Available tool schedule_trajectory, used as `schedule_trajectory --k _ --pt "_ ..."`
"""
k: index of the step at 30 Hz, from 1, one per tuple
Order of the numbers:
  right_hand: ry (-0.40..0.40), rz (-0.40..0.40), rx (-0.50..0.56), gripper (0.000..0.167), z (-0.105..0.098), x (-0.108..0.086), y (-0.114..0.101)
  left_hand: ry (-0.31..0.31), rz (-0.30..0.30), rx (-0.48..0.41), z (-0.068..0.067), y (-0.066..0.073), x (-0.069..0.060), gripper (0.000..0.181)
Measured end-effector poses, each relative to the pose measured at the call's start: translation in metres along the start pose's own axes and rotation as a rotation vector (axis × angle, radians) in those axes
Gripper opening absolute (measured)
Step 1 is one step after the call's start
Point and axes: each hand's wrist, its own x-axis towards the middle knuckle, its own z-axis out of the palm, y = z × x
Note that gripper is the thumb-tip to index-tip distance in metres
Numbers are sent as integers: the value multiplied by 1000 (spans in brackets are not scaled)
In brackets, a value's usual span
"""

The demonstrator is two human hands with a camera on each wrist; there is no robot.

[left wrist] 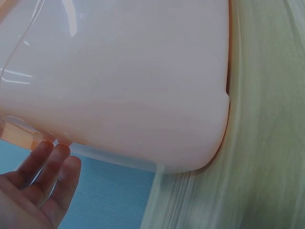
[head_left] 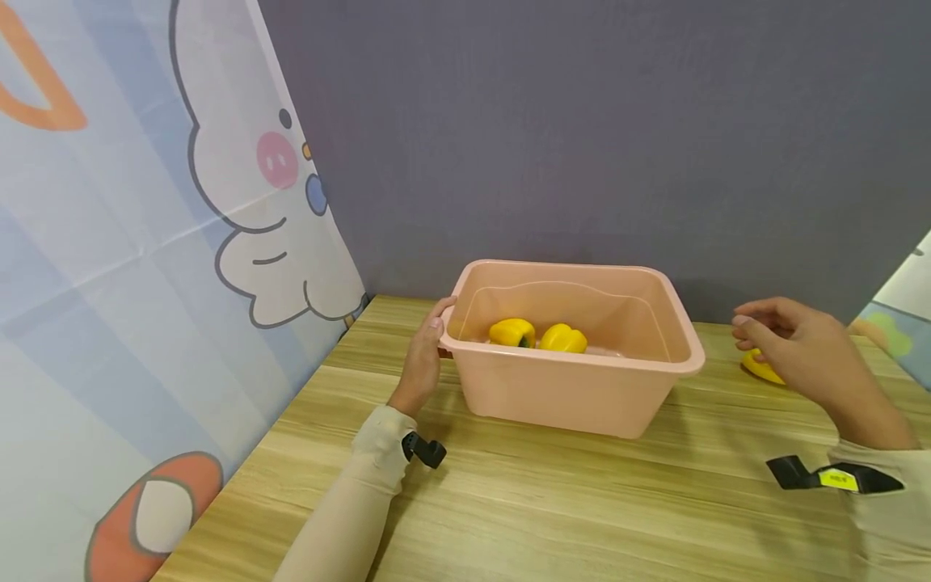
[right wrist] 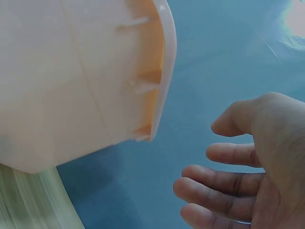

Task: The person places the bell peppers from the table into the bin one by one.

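Note:
A pink plastic bin [head_left: 567, 392] stands on the table, with two yellow bell peppers [head_left: 563, 339] lying inside it. My left hand [head_left: 423, 356] grips the bin's left rim. In the left wrist view the fingers [left wrist: 66, 176] of that hand reach under the rim. Off to the bin's right, my right hand [head_left: 807, 352] is in the air, fingers loosely bent and holding nothing. Another yellow piece [head_left: 760, 368], apparently a bell pepper, lies on the table, partly hidden behind the right hand. The right wrist view shows that hand [right wrist: 271, 162] apart from the bin's outer wall [right wrist: 62, 86].
The wood-grain table [head_left: 509, 501] runs up to a dark grey panel [head_left: 582, 145] behind the bin. A cartoon-printed sheet [head_left: 131, 267] borders the left side. Both wrists wear black straps.

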Motion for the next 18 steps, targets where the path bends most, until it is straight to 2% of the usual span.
schedule_trajectory --k 18 --pt "-48 61 -55 50 -10 5 53 -8 -3 -1 1 -3 2 50"
